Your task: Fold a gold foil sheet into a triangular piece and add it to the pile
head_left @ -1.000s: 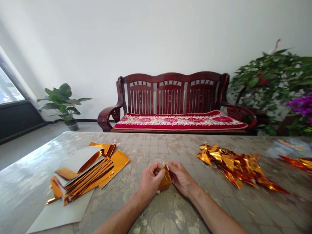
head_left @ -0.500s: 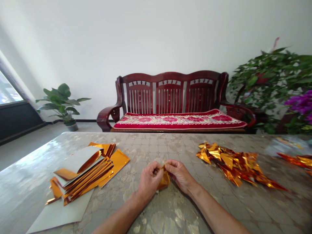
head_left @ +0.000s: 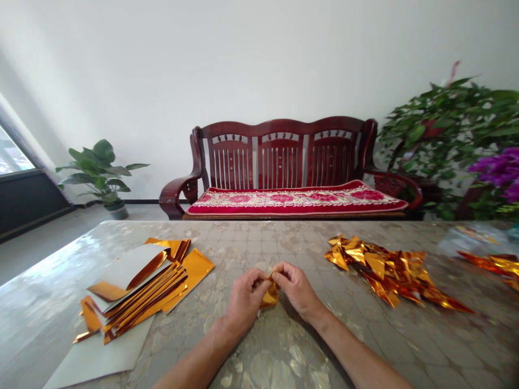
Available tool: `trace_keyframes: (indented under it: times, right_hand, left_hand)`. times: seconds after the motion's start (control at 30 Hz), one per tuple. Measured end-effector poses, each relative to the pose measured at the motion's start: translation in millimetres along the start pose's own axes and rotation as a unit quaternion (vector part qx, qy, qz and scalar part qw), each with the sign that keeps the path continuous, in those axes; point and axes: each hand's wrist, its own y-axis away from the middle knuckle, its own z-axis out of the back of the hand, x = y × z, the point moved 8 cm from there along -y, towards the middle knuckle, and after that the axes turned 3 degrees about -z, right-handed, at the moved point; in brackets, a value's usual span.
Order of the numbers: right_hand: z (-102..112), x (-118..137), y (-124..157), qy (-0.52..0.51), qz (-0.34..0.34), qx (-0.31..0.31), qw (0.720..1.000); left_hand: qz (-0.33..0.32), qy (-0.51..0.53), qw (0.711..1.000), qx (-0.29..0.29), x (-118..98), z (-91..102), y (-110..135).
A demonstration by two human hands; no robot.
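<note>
Near the table's middle, a small piece of gold foil paper point(head_left: 270, 297) is pinched between my two hands. My left hand point(head_left: 247, 294) is closed on its left side, with fingertips at the upper edge. Thumb and forefinger of my right hand point(head_left: 295, 286) grip the same top edge from the right. The fingertips of both hands nearly meet there. Part of the paper is hidden behind the left fingers, so its full shape cannot be made out.
On the left lies a stack of gold foil sheets point(head_left: 150, 297) over pale paper point(head_left: 109, 351). To the right is a heap of folded gold foil pieces point(head_left: 377, 265). A clear plastic bag point(head_left: 472, 240) sits farther right. Beyond the table point(head_left: 227, 243) stands a wooden bench point(head_left: 281, 156).
My right hand has shifted slightly at the top edge of the foil paper, and less of the paper shows below. The view has turned a little to the right.
</note>
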Motion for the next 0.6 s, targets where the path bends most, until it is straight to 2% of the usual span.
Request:
trace_keyframes:
  times: [0.27, 0.47, 0.6]
  right_hand:
    - [0.3, 6.9, 2.1, 0.067, 0.031, -0.039, 0.996]
    - [-7.5, 2.2, 3.7, 0.021, 0.017, -0.021, 0.999]
    - [-10.7, 4.4, 6.0, 0.038, 0.024, -0.028, 0.999]
  left_hand:
    - [0.006, -0.006, 1.000, -0.007, -5.9, 1.8, -2.5]
    - [0.008, -0.020, 0.999, -0.047, -5.8, 9.0, -1.3]
    - [0.024, -0.015, 0.998, -0.057, -3.6, 11.1, 1.7]
